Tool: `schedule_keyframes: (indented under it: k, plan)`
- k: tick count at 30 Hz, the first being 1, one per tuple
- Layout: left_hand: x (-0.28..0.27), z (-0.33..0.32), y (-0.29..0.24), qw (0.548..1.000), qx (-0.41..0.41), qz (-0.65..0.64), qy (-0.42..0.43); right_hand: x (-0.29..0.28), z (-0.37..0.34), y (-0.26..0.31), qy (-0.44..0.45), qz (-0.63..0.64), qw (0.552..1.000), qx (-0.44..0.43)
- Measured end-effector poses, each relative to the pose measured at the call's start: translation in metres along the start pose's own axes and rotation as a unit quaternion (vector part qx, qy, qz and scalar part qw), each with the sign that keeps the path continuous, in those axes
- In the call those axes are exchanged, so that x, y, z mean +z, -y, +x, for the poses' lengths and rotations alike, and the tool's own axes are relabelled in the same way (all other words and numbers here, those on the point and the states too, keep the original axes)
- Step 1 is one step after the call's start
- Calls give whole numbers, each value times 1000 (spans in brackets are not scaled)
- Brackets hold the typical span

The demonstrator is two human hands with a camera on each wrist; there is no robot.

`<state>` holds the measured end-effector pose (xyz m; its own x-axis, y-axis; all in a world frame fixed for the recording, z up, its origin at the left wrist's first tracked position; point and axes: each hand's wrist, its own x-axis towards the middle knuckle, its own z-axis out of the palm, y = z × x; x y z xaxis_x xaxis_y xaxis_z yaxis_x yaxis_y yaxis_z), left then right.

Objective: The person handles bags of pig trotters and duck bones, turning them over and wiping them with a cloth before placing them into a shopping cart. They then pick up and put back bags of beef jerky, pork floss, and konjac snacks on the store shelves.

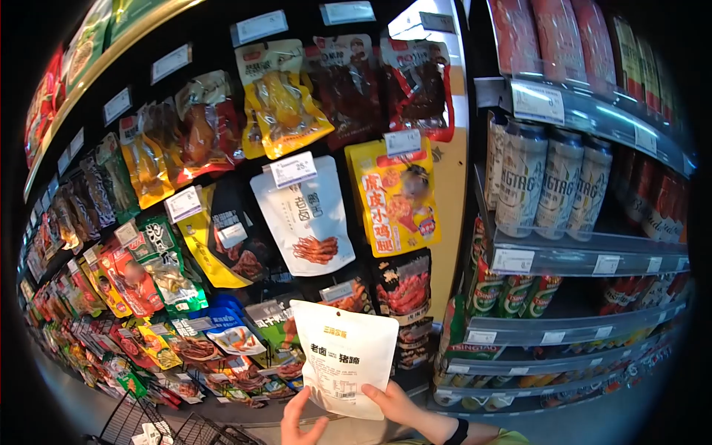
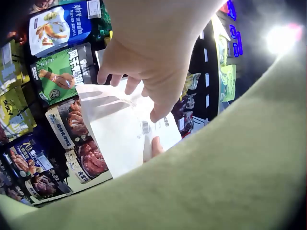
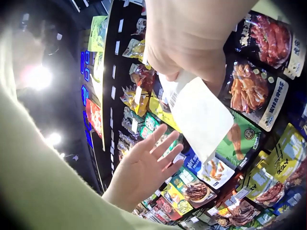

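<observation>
A white snack pouch (image 1: 348,363) with gold and black print and a barcode stands upright in front of the shelves. My right hand (image 1: 397,408) pinches its lower right corner, thumb on the printed face. In the right wrist view the right hand (image 3: 189,40) grips the pouch (image 3: 201,117) at its edge. My left hand (image 1: 300,419) is at the pouch's lower left, fingers spread. The right wrist view shows this left hand (image 3: 141,172) apart from the pouch, palm up and fingers straight. In the left wrist view the left hand (image 2: 148,57) overlaps the pouch (image 2: 124,129).
Hanging snack packs fill the rack, including a white pouch (image 1: 308,222) and a yellow pack (image 1: 397,196). Shelves of beer cans (image 1: 545,182) stand to the right. A black wire basket (image 1: 133,423) sits low at the left.
</observation>
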<state>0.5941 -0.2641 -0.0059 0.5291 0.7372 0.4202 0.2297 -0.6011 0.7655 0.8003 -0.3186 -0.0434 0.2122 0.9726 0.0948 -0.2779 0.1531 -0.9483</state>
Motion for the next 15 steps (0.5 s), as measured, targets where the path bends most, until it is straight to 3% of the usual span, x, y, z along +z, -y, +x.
schedule_keyframes:
  k: [1, 2, 4, 5, 7, 8, 10, 11, 12, 14, 15]
  plan:
    - [1, 4, -11, 998, 45, 38, 13, 3, 1, -1, 6, 7, 1000, 10]
    - [6, 1, -11, 999, 15, 27, 33, 5, 1, -3, 16, 4, 1000, 8]
    - [11, 5, -14, 989, 82, 107, 66, 13, 3, 4, 103, -49, 993, -6]
    - [15, 6, -9, 989, 78, 112, 53, 21, 0, 8, 123, -13, 991, -55]
    - [21, 6, 1, 974, 18, -207, 87, 17, -3, -2, 181, -35, 979, -84]
    - [17, 6, 2, 967, -11, -233, 104, 13, -3, -6, 222, -56, 967, -113]
    - [16, 3, -2, 978, -13, -205, 17, 22, -4, 32, 265, -56, 955, -122]
    - [20, -11, 28, 987, -46, -153, 17, 23, -2, 38, 291, -103, 936, -168]
    - [13, -11, 23, 987, -44, -154, 17, 23, 1, 42, 312, -149, 913, -214]
    - [3, -9, 8, 918, -302, -255, 24, 24, 4, 51, 313, -203, 894, -249]
    - [5, -11, 15, 914, -259, -314, -1, 25, 2, 57, 324, -186, 901, -220]
